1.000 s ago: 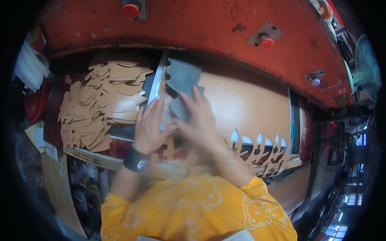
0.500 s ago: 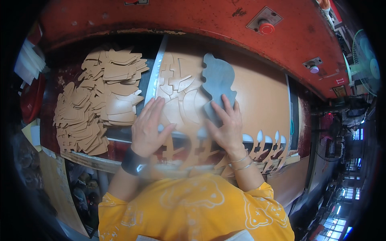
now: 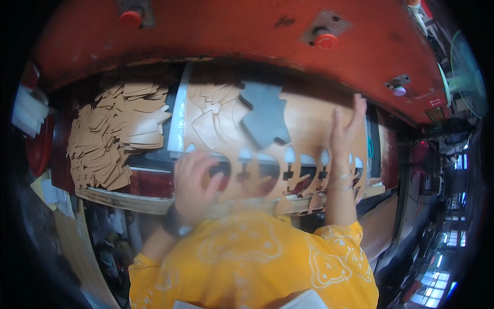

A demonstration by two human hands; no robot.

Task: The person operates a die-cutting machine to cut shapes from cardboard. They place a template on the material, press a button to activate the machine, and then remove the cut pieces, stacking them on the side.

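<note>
Two bare hands were in view, both without a load as far as I could make out. The left hand was blurred, its grip loosely spread over the cut-away near edge of a tan sheet. The right hand was raised at the sheet's right side, thumb and fingers parted, pointing toward the red machine; whether it touched anything there, I couldn't tell. Between the hands and beyond the left one, a grey shaped block lay on the sheet, just right of some cut outlines. To my eye, the step was setting the block in position, apparently done; the next move called for fingers well clear of it. Farther left, tan cut pieces lay heaped on the table. A red button stood out on the machine.
</note>
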